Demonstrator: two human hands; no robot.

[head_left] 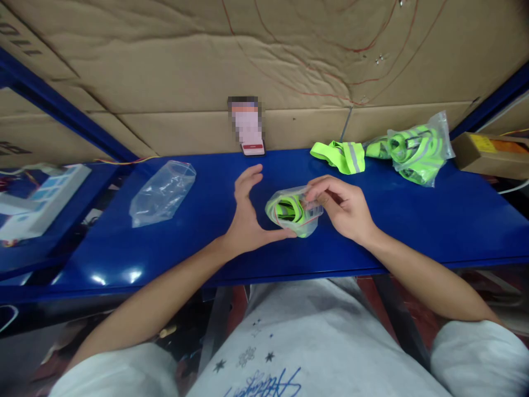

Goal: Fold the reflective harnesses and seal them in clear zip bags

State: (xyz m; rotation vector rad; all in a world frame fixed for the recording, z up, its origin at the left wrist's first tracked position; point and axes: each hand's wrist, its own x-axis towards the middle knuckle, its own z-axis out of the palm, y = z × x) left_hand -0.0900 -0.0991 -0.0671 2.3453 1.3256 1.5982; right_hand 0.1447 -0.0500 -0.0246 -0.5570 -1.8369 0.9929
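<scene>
A clear plastic bag [309, 227] with a rolled neon-green strap [289, 208] inside is at the middle of the blue table. My right hand [345, 208] pinches the bag's right side, its fingers closed on the plastic. To the left of the bag, my left hand [248, 223] is spread wide, fingers pointing up and away, with the thumb tip at the bag's lower edge. The strap lies coiled, with grey reflective bands showing.
A flat clear bag [163, 193] lies at left. A phone [248, 129] leans on the cardboard wall [177, 88]. Back right are a loose green strap [341, 157], a bagged green bundle [419, 149] and a cardboard box [491, 157]. A white device [45, 201] is far left.
</scene>
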